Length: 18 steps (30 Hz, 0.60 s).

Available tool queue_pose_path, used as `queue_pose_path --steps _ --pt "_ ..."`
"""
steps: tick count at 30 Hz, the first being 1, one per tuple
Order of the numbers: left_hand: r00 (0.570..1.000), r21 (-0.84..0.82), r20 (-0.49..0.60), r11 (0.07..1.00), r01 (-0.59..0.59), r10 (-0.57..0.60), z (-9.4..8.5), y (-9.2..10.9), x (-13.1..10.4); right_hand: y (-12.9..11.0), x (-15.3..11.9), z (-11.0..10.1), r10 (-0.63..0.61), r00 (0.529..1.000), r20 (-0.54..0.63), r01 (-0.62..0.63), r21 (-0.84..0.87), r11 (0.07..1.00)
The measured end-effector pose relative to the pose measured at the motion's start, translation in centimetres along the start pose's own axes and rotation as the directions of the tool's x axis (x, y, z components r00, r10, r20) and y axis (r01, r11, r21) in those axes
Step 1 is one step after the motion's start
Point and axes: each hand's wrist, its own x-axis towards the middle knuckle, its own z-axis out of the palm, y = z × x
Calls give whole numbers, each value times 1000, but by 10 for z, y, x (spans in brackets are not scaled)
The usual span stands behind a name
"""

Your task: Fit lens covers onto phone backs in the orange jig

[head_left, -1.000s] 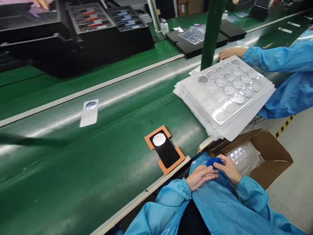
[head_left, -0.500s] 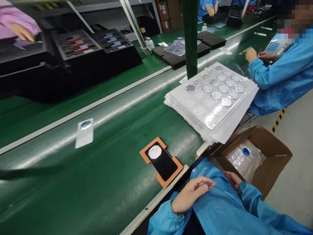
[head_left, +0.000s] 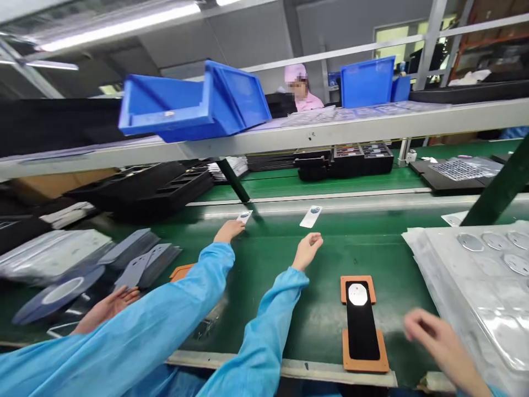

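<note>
My left hand (head_left: 308, 249) reaches over the green belt, its fingers loosely curled with nothing visible in them, just short of a white card with a dark round piece (head_left: 311, 216). My right hand (head_left: 440, 342), blurred, hovers between the orange fixture and the stacked trays; its fingers are bent and apart, with nothing seen in them. The orange fixture (head_left: 366, 365) lies at the belt's near edge, holding a black plate (head_left: 363, 339) with a white round piece (head_left: 357, 294) near its far end. Round silvery pieces sit in the top clear tray (head_left: 458, 275).
At left, a co-worker's hand (head_left: 230, 230) touches another white card (head_left: 244, 215); their other hand (head_left: 109, 309) is by grey plates (head_left: 144, 264). A green post (head_left: 502, 182) rises at right. Blue bins (head_left: 169, 113) stand on the shelf (head_left: 264, 142) above the belt.
The view has swung left and up. My left hand has gone from my lap out over the belt, and my right hand has come up near the trays. A co-worker's arms now show at left.
</note>
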Motion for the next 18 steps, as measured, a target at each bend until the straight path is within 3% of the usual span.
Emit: queue_pose_path --steps 2,4,7,10,13,18 --pt "995 96 -82 993 61 -53 -9 -5 48 -9 79 6 -10 996 -94 13 31 999" --pt "985 191 -130 972 135 -112 -21 -9 88 -3 146 17 16 971 -238 -11 22 1000" --pt "965 305 -161 920 247 -206 -35 -16 132 20 209 32 17 921 -390 -28 -22 999" --pt "941 370 -171 867 335 -291 -36 -22 158 38 232 36 17 882 -472 -40 -40 998" --pt "924 377 -159 843 383 -348 -31 -19 172 46 236 36 18 880 -474 -41 -38 998" --pt "931 187 -78 912 365 -357 -25 8 166 49 237 40 -7 889 -458 -10 -36 999"
